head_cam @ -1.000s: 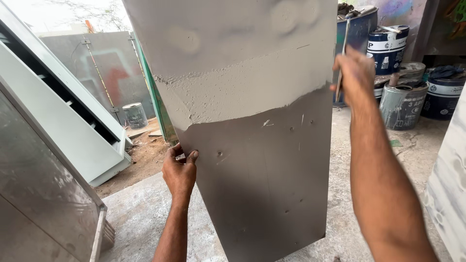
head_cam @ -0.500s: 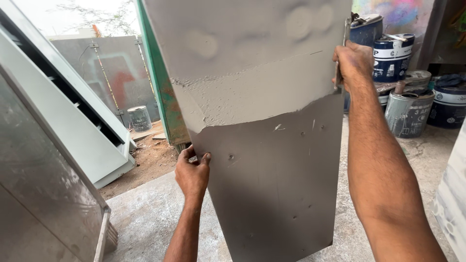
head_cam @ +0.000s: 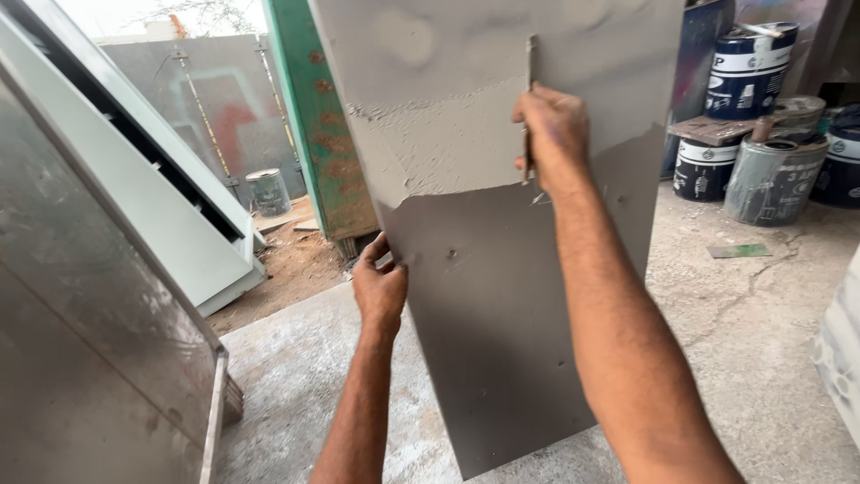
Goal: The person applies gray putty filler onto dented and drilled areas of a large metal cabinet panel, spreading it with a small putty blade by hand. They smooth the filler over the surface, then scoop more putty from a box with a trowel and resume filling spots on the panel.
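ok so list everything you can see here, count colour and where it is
tall flat grey metal panel: 1, dark grey below, pale rough filler coat above, standing on its lower edge at centre
thin metal scraper blade: 1, grey, flat against the pale coat
green rust-spotted post: 1, behind the panel at left
pale green slanted metal frames: several, left side
round paint tins: about five, dark blue with white bands or grey, stacked at right rear
small grey bucket: 1, far left on dirt
concrete floor: grey, underfoot
left hand: gripping the panel's left edge
right hand: holding the scraper on the panel
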